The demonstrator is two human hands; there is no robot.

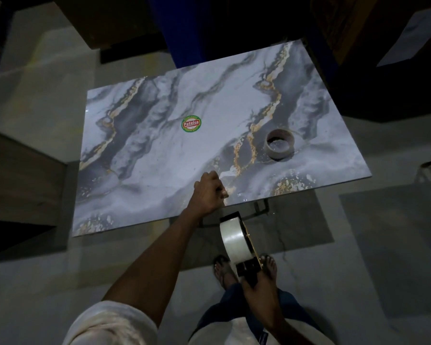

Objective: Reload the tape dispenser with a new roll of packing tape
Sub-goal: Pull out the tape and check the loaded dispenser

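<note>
A marble-patterned table (159, 150) fills the dim room. Near its near edge, the right hand (258, 295) grips the tape dispenser (244, 255), its new roll (234, 240) mounted. The left hand (209, 192) is fisted, perhaps pinching tape. An empty core (280, 144) sits far right.
</note>
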